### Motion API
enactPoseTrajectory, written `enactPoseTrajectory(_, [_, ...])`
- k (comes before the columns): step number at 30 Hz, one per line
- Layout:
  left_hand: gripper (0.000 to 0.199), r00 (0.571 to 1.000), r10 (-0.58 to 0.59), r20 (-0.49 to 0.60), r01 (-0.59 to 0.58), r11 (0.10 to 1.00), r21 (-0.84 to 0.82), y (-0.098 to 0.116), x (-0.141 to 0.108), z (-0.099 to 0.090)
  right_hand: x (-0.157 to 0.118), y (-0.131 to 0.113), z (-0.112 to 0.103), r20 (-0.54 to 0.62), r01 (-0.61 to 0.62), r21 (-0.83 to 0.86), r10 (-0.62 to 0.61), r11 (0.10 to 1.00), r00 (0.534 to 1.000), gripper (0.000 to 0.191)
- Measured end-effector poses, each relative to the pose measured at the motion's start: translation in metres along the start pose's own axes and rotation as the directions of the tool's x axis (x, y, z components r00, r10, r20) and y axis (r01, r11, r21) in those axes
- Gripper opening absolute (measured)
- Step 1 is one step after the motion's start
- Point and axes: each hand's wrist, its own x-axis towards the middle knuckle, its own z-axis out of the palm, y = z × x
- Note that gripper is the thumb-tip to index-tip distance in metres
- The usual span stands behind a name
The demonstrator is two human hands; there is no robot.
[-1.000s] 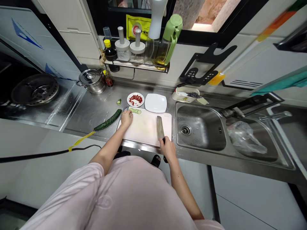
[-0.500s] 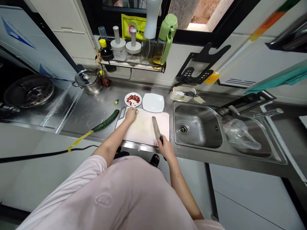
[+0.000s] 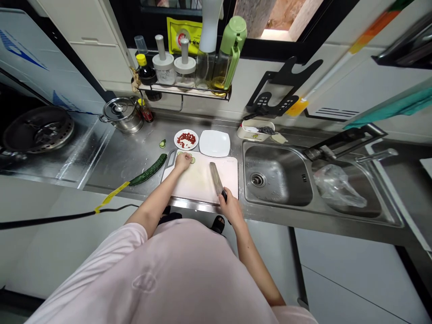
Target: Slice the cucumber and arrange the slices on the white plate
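My left hand is at the upper left of the pale cutting board, its fingers drawn together beside green-edged cucumber slices. Whether a slice is between the fingertips is too small to tell. My right hand grips the black handle of a knife, whose blade points up and left over the board's right part. Behind the board are a small plate with chopped red pieces and a white square plate. A long cucumber lies left of the board, a small cucumber end behind it.
A steel pot stands at the back left, near a wok. The double sink is to the right, with a plastic bag in it. Bottles and jars stand on a wall shelf.
My left hand has lifted slightly and its fingers have drawn together, showing more of the slices. The knife blade has shifted a little left with my right hand.
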Motion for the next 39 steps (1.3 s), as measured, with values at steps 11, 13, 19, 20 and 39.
enactPoseTrajectory(11, [0.012,0.982,-0.122,0.146,0.107,0.988,0.112,0.0,-0.035,-0.006,-0.012,-0.021,0.002,0.059,0.097,-0.084,-0.093,0.992,0.994,0.045])
enactPoseTrajectory(13, [0.012,0.985,-0.1,0.144,0.079,0.986,0.146,0.0,-0.041,-0.005,-0.014,-0.023,0.005,0.069,0.134,-0.092,-0.128,0.987,0.989,0.044])
enactPoseTrajectory(19, [0.012,0.996,0.011,0.088,-0.03,0.976,0.217,-0.006,-0.046,-0.003,-0.015,-0.03,0.013,0.108,0.179,-0.137,-0.165,0.974,0.98,0.042])
enactPoseTrajectory(20, [0.013,0.997,0.022,0.078,-0.038,0.976,0.213,-0.008,-0.046,-0.002,-0.015,-0.031,0.014,0.11,0.183,-0.143,-0.169,0.973,0.98,0.041])
enactPoseTrajectory(39, [0.007,0.999,0.034,0.003,-0.034,0.99,0.138,-0.021,-0.038,0.005,-0.01,-0.038,0.014,0.137,0.196,-0.179,-0.173,0.964,0.975,0.038])
